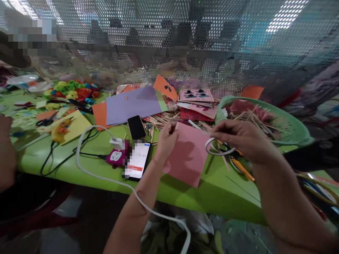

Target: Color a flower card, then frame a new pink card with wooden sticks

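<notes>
The left hand (167, 137) pinches the pink sheet (188, 155), probably light, easily creased, best held by its edges; the right hand (239, 137) grips a white ring (220, 153).

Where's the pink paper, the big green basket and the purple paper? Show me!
Pink paper (188, 158): head view, middle of the sheet.
Green basket (294, 128): head view, inside wall near its right end.
Purple paper (132, 106): head view, middle of the sheet.

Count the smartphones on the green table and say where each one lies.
2. The dark-screened smartphone lies near the purple paper; the lit smartphone lies nearer the person, just right of the magenta power socket. More may be hidden under papers.
</notes>
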{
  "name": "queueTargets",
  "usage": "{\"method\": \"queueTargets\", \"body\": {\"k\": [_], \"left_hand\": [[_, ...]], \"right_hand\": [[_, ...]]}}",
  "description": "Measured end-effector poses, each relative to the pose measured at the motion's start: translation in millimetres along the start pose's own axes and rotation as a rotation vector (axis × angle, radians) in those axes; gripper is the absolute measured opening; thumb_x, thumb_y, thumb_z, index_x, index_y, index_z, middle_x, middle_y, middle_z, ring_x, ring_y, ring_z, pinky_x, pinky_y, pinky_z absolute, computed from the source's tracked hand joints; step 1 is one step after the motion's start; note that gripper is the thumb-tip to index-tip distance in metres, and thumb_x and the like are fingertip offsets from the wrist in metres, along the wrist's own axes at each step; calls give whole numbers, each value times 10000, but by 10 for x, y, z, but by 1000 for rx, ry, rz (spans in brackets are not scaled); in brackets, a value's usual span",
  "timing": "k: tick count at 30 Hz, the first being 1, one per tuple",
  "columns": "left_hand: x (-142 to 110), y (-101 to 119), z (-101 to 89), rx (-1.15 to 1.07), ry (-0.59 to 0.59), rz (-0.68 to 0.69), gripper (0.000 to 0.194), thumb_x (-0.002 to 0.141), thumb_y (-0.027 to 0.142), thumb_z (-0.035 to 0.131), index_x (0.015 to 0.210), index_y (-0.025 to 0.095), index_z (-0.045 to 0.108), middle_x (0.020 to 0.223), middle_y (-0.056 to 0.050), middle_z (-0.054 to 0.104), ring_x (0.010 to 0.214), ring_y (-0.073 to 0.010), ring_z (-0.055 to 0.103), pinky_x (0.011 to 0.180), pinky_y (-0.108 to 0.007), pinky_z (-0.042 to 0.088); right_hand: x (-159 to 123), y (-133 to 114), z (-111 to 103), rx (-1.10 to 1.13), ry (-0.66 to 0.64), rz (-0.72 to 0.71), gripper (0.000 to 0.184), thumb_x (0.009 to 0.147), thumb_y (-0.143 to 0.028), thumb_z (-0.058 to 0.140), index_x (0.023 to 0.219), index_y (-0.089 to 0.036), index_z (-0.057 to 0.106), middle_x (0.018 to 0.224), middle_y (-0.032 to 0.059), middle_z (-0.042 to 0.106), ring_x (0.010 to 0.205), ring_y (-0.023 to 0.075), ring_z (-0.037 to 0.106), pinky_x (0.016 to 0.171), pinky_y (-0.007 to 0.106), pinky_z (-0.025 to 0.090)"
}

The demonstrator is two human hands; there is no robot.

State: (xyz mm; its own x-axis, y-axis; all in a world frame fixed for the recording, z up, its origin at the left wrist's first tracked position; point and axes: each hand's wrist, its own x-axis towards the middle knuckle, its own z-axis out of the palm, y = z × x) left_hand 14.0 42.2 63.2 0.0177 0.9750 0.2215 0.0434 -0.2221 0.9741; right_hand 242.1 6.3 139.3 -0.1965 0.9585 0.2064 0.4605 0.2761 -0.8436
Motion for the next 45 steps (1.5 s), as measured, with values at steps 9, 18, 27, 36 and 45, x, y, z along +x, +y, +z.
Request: {"method": "queueTargets", "body": {"k": [9, 18, 27, 36, 45], "left_hand": [[-94, 76, 77, -132, -152, 33, 155, 901, 258, 612, 1024, 201, 688, 1023, -47, 741, 1011, -181, 666, 941, -296, 500], [-127, 122, 61, -94, -138, 16, 211, 949, 409, 659, 959, 200, 685, 1004, -44, 741, 953, -169, 651, 894, -284, 504], [-119, 122, 68, -165, -104, 39, 256, 891, 443, 752, 895, 192, 704, 899, -29, 734, 851, -153, 623, 818, -271, 495], [-110, 127, 68, -155, -81, 33, 161, 880, 344, 740, 910, 186, 723, 870, -19, 729, 796, -133, 611, 773, -252, 483], [-100, 150, 65, -118, -55, 21, 228, 859, 410, 767, 898, 187, 742, 867, -32, 749, 787, -141, 632, 761, -261, 503]], "right_hand": [[194, 224, 517, 32, 158, -72, 370, 836, -592, 755, 790, -227, 715, 765, 28, 718, 724, 199, 622, 713, 347, 490], [185, 285, 545, 1, 168, -92, 314, 873, -537, 729, 814, -229, 716, 812, 39, 727, 775, 213, 645, 755, 360, 486], [192, 244, 560, 10, 184, -52, 387, 838, -593, 723, 790, -209, 713, 784, 45, 725, 734, 197, 613, 721, 350, 451], [206, 217, 562, 9, 176, -32, 413, 829, -628, 719, 769, -220, 694, 766, 48, 716, 725, 201, 599, 706, 353, 436], [209, 212, 568, 23, 170, -31, 350, 832, -566, 705, 763, -223, 699, 737, 34, 703, 713, 192, 595, 709, 350, 434]]}}
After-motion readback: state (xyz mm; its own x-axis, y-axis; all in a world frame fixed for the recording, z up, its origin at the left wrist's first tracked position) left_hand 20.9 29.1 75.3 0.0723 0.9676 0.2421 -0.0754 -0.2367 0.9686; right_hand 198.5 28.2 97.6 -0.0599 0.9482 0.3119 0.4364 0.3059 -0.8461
